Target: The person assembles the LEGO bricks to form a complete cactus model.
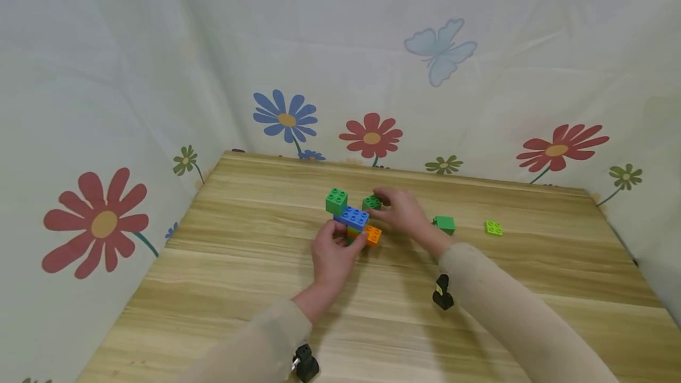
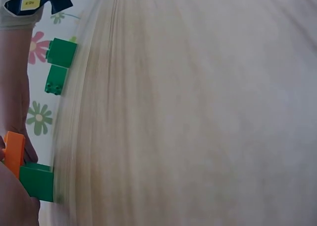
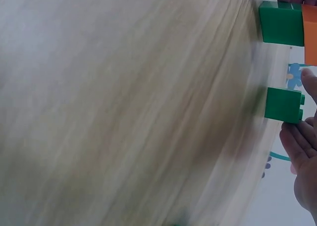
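My left hand (image 1: 334, 253) grips a stack of toy building bricks. In it are a blue brick (image 1: 353, 216), a green brick (image 1: 336, 200) above the blue one's left end, and an orange brick (image 1: 374, 236) below; the fingers hide part. Low on the stack, another green brick (image 2: 37, 182) shows in the left wrist view. My right hand (image 1: 401, 211) reaches around a loose green brick (image 1: 371, 202) just behind the stack. Its extended fingers touch that brick (image 3: 283, 104) in the right wrist view, while the thumb appears apart from it.
A green brick (image 1: 444, 225) lies on its side beyond my right wrist, and a flat lime brick (image 1: 493, 228) lies farther right. In the left wrist view, a second green brick (image 2: 56, 81) sits beside it. Printed fabric walls border the wooden table (image 1: 239, 194).
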A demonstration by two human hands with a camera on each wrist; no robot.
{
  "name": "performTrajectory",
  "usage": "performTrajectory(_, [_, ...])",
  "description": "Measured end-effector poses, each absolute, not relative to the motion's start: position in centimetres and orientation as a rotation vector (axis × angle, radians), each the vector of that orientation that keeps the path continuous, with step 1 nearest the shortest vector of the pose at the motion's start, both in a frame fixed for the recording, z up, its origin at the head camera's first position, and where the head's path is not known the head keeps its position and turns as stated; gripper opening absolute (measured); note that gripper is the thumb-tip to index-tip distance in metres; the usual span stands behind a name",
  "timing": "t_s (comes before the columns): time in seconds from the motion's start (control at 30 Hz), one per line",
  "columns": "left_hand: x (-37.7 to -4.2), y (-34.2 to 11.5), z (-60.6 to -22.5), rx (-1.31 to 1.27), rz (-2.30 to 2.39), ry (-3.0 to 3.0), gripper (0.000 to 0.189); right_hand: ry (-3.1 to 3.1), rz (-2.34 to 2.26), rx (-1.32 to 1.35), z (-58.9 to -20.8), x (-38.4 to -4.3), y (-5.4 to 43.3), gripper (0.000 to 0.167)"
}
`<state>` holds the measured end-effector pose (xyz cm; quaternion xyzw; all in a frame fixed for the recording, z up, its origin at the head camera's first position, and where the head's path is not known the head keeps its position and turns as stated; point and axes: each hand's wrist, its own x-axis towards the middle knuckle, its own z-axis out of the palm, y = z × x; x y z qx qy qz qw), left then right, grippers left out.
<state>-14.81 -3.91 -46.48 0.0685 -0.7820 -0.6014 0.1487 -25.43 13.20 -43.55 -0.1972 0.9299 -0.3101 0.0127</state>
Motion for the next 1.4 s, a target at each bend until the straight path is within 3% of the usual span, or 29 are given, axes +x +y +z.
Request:
performTrajectory(0.6, [-14.6,-3.6,-46.6,0.194,-1.731,-2.235,0.031,2.893,-1.036,-0.702,-44.4,-25.3,14.2,0.045])
performTrajectory(1.1, [-14.7,-3.8,-46.7,0.24,-1.734,-2.274,0.03,2.849,-1.205,-0.58,-45.1,-24.9,15.7,0.062])
performTrajectory(1.4, [-14.7,-3.8,-46.8,0.212,-1.738,-2.249,0.03,2.866,-1.201,-0.532,-46.0,-25.2,15.2,0.042])
